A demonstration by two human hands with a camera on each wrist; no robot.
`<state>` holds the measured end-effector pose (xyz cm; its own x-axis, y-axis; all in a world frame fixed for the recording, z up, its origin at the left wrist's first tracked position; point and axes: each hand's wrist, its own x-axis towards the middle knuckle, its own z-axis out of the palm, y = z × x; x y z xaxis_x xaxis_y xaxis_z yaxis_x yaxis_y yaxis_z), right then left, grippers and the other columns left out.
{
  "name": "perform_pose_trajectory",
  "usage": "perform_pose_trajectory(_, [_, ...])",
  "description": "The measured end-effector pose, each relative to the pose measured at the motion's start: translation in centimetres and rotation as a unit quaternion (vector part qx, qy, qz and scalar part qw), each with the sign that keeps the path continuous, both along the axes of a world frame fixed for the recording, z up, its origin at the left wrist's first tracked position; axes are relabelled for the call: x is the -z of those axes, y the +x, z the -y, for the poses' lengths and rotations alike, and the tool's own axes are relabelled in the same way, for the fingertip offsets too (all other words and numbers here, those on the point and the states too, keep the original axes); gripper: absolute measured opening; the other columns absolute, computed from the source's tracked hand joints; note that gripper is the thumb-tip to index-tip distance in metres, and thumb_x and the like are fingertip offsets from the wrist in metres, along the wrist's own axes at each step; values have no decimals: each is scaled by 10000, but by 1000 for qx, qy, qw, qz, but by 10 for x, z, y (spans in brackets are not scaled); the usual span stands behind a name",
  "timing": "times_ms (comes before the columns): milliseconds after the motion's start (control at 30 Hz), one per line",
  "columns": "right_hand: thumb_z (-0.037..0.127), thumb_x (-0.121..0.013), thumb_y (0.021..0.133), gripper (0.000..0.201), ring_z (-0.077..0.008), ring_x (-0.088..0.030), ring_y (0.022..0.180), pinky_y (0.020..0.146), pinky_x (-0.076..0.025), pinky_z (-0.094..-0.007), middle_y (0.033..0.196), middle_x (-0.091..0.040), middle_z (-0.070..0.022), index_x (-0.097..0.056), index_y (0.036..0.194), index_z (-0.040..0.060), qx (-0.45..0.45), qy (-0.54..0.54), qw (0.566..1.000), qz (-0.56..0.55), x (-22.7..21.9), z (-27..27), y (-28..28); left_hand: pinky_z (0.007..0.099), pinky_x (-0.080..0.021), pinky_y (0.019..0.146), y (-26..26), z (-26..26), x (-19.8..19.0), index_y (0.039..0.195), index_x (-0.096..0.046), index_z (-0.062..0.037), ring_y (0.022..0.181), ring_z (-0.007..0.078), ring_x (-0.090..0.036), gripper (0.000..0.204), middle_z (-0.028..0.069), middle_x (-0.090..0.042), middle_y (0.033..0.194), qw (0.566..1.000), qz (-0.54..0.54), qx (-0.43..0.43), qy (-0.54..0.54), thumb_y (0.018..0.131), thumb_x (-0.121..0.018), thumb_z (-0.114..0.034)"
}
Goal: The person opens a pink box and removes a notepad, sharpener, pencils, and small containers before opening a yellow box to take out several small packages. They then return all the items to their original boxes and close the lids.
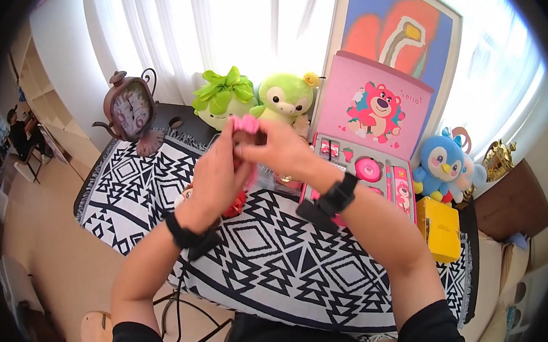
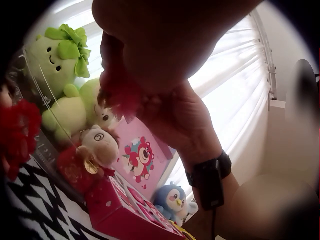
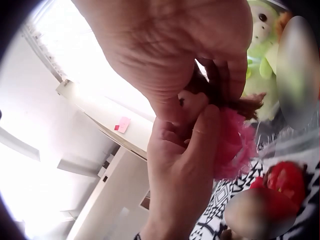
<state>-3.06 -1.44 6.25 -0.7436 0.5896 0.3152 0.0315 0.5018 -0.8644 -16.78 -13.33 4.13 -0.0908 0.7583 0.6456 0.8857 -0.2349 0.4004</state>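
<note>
Both hands meet around a small brown-haired doll in pink, held above the patterned cloth. In the right wrist view the doll's face (image 3: 194, 106) and pink ruffled dress (image 3: 234, 145) show between the fingers. My left hand (image 1: 216, 177) grips the doll from below, its thumb along the head. My right hand (image 1: 281, 147) pinches the head from above, fingers in the hair. The left wrist view shows the dress (image 2: 121, 95) dark and blurred beneath a hand. A red-dressed figure (image 3: 285, 187) lies on the cloth below.
Behind stand green plush toys (image 1: 285, 96) and a metal clock (image 1: 129, 109). At right are an open pink box (image 1: 378, 108), a blue plush penguin (image 1: 440, 165) and a yellow box (image 1: 440, 231). A clear plastic container (image 2: 45, 100) stands near the hands.
</note>
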Motion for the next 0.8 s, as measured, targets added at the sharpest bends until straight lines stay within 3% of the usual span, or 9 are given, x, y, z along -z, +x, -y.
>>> perform_pose_trajectory(100, [332, -792, 757, 476, -299, -715, 860, 794, -551, -384, 907, -728, -204, -692, 1025, -49, 24, 45, 999, 1, -2, -32, -15, 481, -554, 777, -16, -43, 2, 1486, -374, 14, 915, 431, -681, 752, 247, -678, 1059, 998, 58, 0, 18, 845, -734, -147])
perform_pose_trajectory(200, [252, -806, 784, 407, -208, -694, 845, 787, -541, -345, 927, -727, -149, -682, 1049, -32, 85, 137, 982, 101, 0, -44, -20, 482, -547, 800, -27, -68, 15, 1376, -470, -22, 949, 432, -677, 606, 236, -687, 1061, 992, 121, 11, -46, 847, -735, -152])
perform_pose_trajectory(267, [298, -829, 729, 463, -273, -700, 828, 775, -541, -374, 916, -721, -194, -684, 1016, -35, 109, 154, 974, 128, 18, -52, -27, 485, -540, 830, -33, -75, 25, 1262, -511, -32, 982, 430, -675, 494, 226, -697, 1056, 991, 93, 18, -96, 844, -743, -160])
perform_pose_trajectory(300, [353, -791, 691, 476, -398, -696, 856, 766, -547, -443, 877, -704, -270, -707, 924, -53, 112, 182, 973, 90, 26, -51, -26, 482, -534, 850, -35, -77, 28, 1208, -528, -27, 1000, 439, -667, 453, 234, -697, 1064, 981, 136, 36, -133, 836, -748, -161])
perform_pose_trajectory(433, [293, -749, 667, 365, -422, -681, 782, 733, -546, -467, 766, -660, -294, -702, 767, -55, 93, 184, 961, 183, 36, -48, -28, 411, -544, 852, -39, -77, 34, 1219, -532, 4, 984, 359, -708, 442, 196, -717, 1069, 970, 135, 66, -191, 846, -733, -124])
perform_pose_trajectory(500, [299, -753, 668, 370, -419, -687, 798, 741, -552, -463, 791, -675, -283, -712, 790, -48, 82, 175, 952, 237, 33, -46, -27, 386, -542, 874, -41, -72, 28, 1225, -552, 11, 991, 301, -711, 448, 171, -720, 1115, 930, 161, 110, -312, 838, -741, -114])
perform_pose_trajectory(600, [299, -751, 685, 363, -411, -700, 834, 762, -567, -455, 845, -706, -259, -734, 840, -29, 78, 189, 934, 294, 38, -46, -30, 375, -539, 895, -49, -83, 42, 1235, -577, 18, 997, 253, -704, 452, 155, -715, 1154, 925, 111, 101, -349, 838, -747, -114])
perform_pose_trajectory(700, [295, -748, 727, 329, -406, -706, 844, 774, -572, -458, 874, -723, -243, -734, 873, 0, 87, 244, 914, 313, 51, -51, -32, 378, -536, 906, -60, -97, 59, 1240, -594, 24, 1008, 250, -706, 426, 151, -723, 1140, 901, 147, 144, -382, 860, -723, -119])
perform_pose_trajectory(800, [296, -761, 765, 307, -396, -708, 853, 786, -570, -468, 876, -726, -230, -723, 891, 19, 76, 288, 879, 373, 54, -47, -31, 398, -546, 890, -57, -90, 48, 1204, -622, 45, 977, 278, -716, 383, 188, -730, 1074, 909, 107, 158, -370, 873, -691, -134])
